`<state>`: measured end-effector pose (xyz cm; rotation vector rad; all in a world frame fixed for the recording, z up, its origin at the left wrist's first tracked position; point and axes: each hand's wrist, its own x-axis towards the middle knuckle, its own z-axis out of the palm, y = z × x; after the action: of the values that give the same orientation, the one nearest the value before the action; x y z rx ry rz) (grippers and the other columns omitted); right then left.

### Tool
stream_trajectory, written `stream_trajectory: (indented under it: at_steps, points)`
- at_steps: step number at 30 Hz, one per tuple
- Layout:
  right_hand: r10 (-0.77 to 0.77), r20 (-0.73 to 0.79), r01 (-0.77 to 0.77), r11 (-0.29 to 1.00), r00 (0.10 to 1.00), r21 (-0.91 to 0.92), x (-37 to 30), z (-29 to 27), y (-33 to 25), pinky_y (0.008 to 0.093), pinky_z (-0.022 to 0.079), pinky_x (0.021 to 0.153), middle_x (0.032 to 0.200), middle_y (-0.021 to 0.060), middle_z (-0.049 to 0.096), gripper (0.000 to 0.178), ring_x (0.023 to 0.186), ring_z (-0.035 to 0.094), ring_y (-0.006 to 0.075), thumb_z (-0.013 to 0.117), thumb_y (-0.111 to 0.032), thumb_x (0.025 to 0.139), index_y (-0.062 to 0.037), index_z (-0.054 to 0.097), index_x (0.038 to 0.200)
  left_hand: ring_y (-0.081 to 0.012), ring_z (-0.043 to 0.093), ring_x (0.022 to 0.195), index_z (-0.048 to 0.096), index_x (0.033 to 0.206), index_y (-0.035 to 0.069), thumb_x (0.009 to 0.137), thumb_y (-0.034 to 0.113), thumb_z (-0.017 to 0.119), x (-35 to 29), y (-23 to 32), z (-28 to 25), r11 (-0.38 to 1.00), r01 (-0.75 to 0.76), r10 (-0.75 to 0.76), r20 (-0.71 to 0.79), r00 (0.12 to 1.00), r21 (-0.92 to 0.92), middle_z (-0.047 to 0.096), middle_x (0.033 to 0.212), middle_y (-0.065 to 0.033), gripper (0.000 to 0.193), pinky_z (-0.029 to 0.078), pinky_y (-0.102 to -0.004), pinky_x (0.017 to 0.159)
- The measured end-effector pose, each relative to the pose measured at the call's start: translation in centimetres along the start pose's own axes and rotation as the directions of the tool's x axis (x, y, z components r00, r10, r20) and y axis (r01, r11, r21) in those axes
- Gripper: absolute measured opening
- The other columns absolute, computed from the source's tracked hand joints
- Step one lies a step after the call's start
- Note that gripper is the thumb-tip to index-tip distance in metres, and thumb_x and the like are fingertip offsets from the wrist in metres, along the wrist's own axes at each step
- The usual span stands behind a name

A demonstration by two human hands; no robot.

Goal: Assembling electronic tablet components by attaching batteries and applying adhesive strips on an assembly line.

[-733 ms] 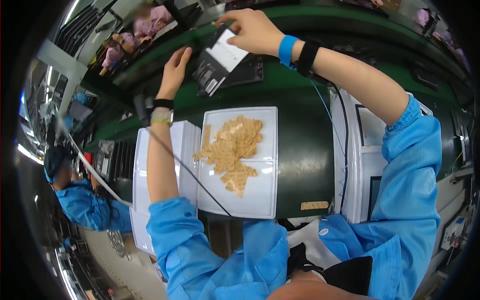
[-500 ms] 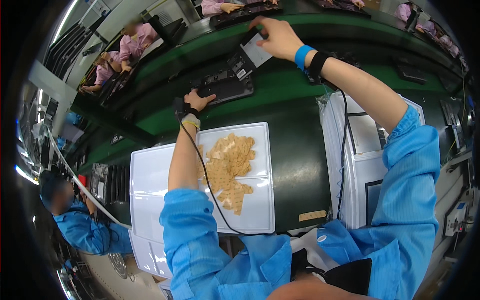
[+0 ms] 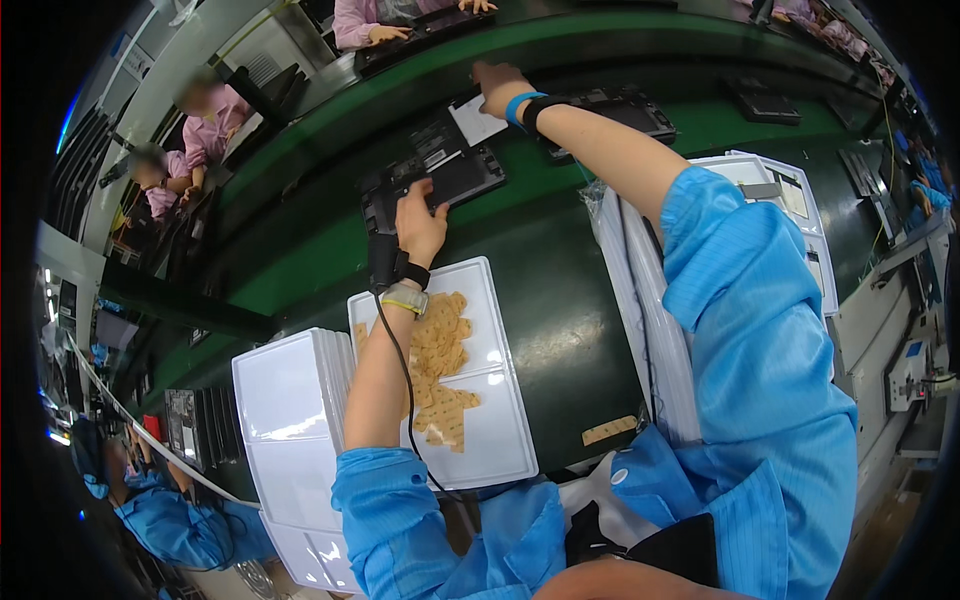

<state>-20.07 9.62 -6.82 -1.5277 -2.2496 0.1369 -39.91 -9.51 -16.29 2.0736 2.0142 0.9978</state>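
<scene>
An open black laptop base (image 3: 455, 182) lies on the green bench with its inner parts showing. Near its front edge is my left hand (image 3: 420, 228), fingers apart, the fingertips at the base and nothing held. A flat black part with a white face (image 3: 474, 122), much like a laptop battery, tilts over the far side of that base. My right hand (image 3: 502, 92) grips this part by its far right corner; some of the fingers are hidden behind it. Below my left wrist, tan adhesive pieces (image 3: 438, 365) are heaped in a white tray (image 3: 500, 420).
Stacked white trays (image 3: 280, 400) stand left, and another tray stack (image 3: 650, 320) stands right. One tan strip (image 3: 609, 430) lies near the front edge. Another laptop base (image 3: 625, 115) sits to the right. A cord (image 3: 400, 365) runs from my left wrist. Co-workers sit across and left.
My right hand has lowered the black-and-white part toward the laptop base. My left hand's fingers have turned to point farther away along the base. The view has shifted.
</scene>
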Motion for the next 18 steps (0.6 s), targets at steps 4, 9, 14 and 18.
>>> stream_trajectory:
  at_steps: [4,9,14,18]
  points:
    - [-0.123,0.045,0.122,0.992,0.991,0.024,-1.3,0.1,-2.6,0.0486,0.056,0.095,0.120,0.0197,0.069,0.057,0.114,0.066,0.0386,0.084,-0.014,0.077,-0.0099,0.062,0.129,-0.0202,0.070,0.083,0.058,0.133,0.006,0.073,-0.005,0.082,0.0,0.4,-1.4,0.949,0.095,-0.115,-0.048,0.992,-0.301,0.069,0.122,-0.0142,0.065,0.057,-0.0327,0.077]
    - [-0.170,0.072,0.168,0.985,0.983,0.037,0.2,2.4,-2.0,0.0472,0.056,0.097,0.117,0.0188,0.071,0.057,0.116,0.066,0.0380,0.082,-0.012,0.078,-0.0100,0.063,0.131,-0.0135,0.070,0.079,0.060,0.132,0.000,0.077,0.001,0.083,1.1,-1.7,-1.1,0.915,0.198,-0.170,0.112,0.979,-0.351,0.072,0.118,-0.0146,0.059,0.057,-0.0276,0.076]
    - [-0.237,0.143,0.189,0.939,0.961,0.286,-2.1,3.5,-2.9,0.0433,0.058,0.089,0.109,0.0210,0.071,0.050,0.105,0.071,0.0352,0.083,-0.008,0.075,-0.0031,0.060,0.119,-0.0105,0.073,0.079,0.070,0.114,-0.002,0.087,0.006,0.078,0.8,-1.6,-4.0,0.928,0.147,-0.105,0.138,0.985,-0.343,0.079,0.089,-0.0091,0.030,0.056,-0.0246,0.075]
    - [-0.399,0.176,0.271,0.828,0.900,0.491,-2.9,3.5,-3.9,0.0403,0.059,0.075,0.105,0.0215,0.071,0.049,0.076,0.076,0.0288,0.084,-0.003,0.075,0.0002,0.058,0.115,-0.0115,0.073,0.079,0.071,0.114,0.000,0.087,0.007,0.078,1.7,-1.7,-6.3,0.912,0.042,-0.045,0.003,0.999,-0.408,0.079,0.091,-0.0085,0.029,0.054,-0.0253,0.074]
